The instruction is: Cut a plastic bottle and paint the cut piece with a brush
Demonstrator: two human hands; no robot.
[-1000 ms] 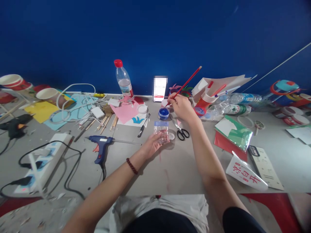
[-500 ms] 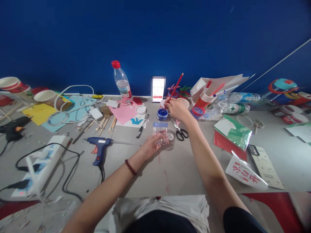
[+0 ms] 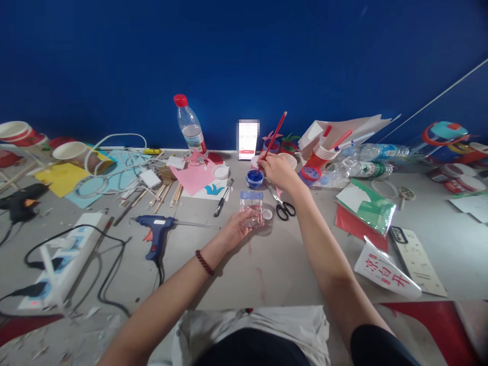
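My left hand [image 3: 237,229] is wrapped round a small clear plastic jar [image 3: 251,207] with a pale blue rim, held upright on the grey table [image 3: 267,259]. My right hand [image 3: 279,171] pinches a red-handled paintbrush [image 3: 273,138], which stands steeply with its tip down in a small pot of blue paint [image 3: 254,178] just behind the jar. A small white lid [image 3: 268,214] lies right of the jar. Black-handled scissors [image 3: 282,206] lie under my right wrist.
A blue glue gun [image 3: 157,229] lies left of my left hand, with a power strip [image 3: 61,264] and cables further left. A red-capped water bottle [image 3: 188,124], a phone [image 3: 247,138], stacked paper cups [image 3: 319,155], coloured paper and empty bottles crowd the back and right.
The brush has swung from a slant to the right to nearly upright, and its tip has gone down into the blue paint. My left hand and the jar have hardly moved.
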